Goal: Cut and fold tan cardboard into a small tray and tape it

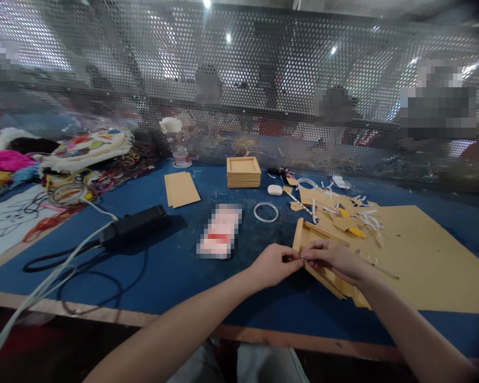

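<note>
Nearest, both hands meet over the front of the blue desk. The left hand is curled, its fingertips pinched together on something too small to make out at the edge of a tan frame. The right hand lies on the frame, fingers bent and pressing it down, its fingertips touching those of the left.

The frame is a shallow, flat piece of tan board with a raised rim, lying tilted across other board pieces; what is inside it cannot be told. It sits at the left edge of a large tan sheet that covers the right of the desk.

Just beyond the hands lie board scraps with white strips among them, and a clear tape ring. To the left are a blurred flat pack and a black tool with cables.

Farther back stand a stack of frames, a pile of tan cards, a small white case and a cup with something white at the top. Coloured yarn is heaped at far left. A perforated screen closes the rear.
</note>
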The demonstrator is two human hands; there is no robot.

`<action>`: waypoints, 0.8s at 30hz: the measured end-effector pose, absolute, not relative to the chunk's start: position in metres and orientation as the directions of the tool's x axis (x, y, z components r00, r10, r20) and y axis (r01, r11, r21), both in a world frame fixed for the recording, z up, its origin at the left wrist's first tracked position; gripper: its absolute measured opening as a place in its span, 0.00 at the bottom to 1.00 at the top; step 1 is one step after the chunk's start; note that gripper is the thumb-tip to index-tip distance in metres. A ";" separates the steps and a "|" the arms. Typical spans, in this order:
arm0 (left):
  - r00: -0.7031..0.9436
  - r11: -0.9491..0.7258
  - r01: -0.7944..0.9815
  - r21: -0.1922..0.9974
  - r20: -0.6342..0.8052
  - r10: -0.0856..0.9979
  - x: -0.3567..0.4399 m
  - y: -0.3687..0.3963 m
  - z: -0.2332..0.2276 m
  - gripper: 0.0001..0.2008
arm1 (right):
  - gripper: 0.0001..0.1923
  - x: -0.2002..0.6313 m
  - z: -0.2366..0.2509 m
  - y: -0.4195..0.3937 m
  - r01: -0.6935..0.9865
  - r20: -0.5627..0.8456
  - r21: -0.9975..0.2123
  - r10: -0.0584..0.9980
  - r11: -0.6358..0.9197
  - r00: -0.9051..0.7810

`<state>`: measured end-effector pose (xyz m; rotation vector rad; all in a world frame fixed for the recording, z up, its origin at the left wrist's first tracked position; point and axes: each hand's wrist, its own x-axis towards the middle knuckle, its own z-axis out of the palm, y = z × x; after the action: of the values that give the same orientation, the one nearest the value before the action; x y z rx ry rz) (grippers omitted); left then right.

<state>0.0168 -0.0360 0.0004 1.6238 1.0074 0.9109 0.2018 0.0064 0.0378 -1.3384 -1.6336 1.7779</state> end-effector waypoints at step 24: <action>0.375 -0.168 0.170 0.971 0.094 0.922 0.017 -0.036 0.001 0.12 | 0.13 0.200 0.035 0.005 0.346 -0.370 -0.909 0.829 -0.232 -0.418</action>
<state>0.0168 -0.0361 0.0008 1.6075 0.9956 0.9167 0.2003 0.0053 0.0352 -1.4003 -1.6402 1.6885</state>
